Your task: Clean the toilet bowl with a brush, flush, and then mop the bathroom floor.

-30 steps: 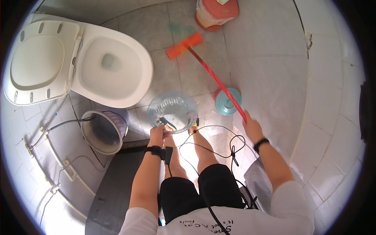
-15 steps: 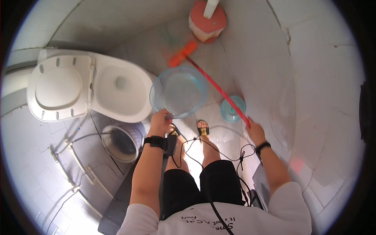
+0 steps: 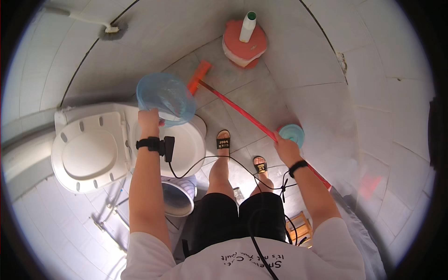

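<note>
My left hand (image 3: 149,122) is closed on the rim of a translucent blue basin (image 3: 163,93). The basin is tilted and held over the far edge of the white toilet (image 3: 189,144), whose lid (image 3: 91,147) is raised. My right hand (image 3: 287,149) wraps round the red handle (image 3: 240,111) of a long floor-cleaning tool. Its orange head (image 3: 199,77) is at the floor beyond the toilet, near the basin's right side. Whether that head has bristles or a blade is too blurred to tell. The handle's end comes out behind my right wrist.
A red lidded bin (image 3: 238,39) with a white bottle (image 3: 248,28) on it stands in the far corner. A teal tub (image 3: 291,134) is beyond my right hand. A pale bucket (image 3: 179,198) stands beside the toilet. A brush (image 3: 112,29) hangs on the wall. Black cables (image 3: 233,161) cross my legs.
My left hand has carried the basin left, from over the floor to over the toilet. My right hand is farther up the handle, and the orange head has shifted left. My feet have stepped.
</note>
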A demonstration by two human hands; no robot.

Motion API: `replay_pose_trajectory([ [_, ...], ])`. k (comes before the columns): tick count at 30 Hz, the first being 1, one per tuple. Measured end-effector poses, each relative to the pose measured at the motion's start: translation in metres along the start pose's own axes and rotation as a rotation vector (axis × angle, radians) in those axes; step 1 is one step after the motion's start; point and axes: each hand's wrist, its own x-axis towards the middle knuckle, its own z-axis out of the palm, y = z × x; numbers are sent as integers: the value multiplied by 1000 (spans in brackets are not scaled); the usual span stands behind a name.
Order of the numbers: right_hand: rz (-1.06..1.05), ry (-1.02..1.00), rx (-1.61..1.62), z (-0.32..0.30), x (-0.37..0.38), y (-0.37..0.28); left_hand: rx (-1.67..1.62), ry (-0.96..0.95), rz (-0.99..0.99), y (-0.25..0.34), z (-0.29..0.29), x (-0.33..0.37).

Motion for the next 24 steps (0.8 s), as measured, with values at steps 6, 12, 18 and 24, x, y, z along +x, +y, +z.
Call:
replay_pose_trajectory([
  [6,57,16,55,16,28,-58,354,53,-73,9,1,104],
  [12,201,-90,-8,33,-89,0,424,272,-57,50,18,113],
  [18,169,-112,28,39,-78,-36,86,113,-18,23,-16,164],
  [24,163,97,79,45,45,-86,-183,24,-9,29,-12,111],
])
